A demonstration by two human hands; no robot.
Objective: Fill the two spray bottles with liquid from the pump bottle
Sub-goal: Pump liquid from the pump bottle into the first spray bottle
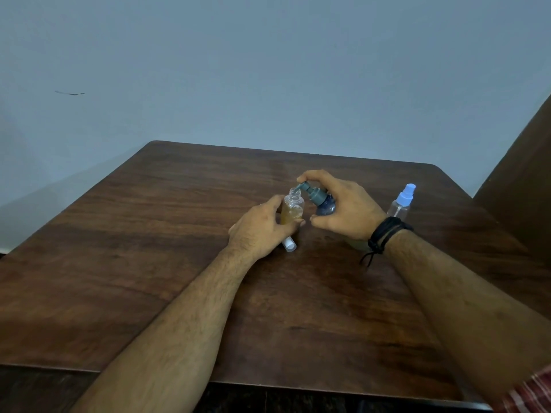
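In the head view, a dark wooden table is seen set against a pale blue wall, and both bare forearms are stretched over it toward its middle. A small clear spray bottle with its top off is held upright by the left hand, whose fingers and thumb are curled round its lower body; its threaded neck is open and amber liquid fills it to roughly the shoulder. A white cap is seen poking out from under the left palm, low against the tabletop; whether it is gripped cannot be told. A pump bottle with a grey-green pump head is gripped by the right hand, tilted to the left so that its nozzle lies right at the open neck of the uncapped bottle; the forefinger is curled over the pump head and the thumb is placed beneath the dark bluish body. A black cord bracelet is worn on the right wrist. A second clear spray bottle, capped with a light blue sprayer, is stood upright just behind the right wrist, apart from the other two bottles
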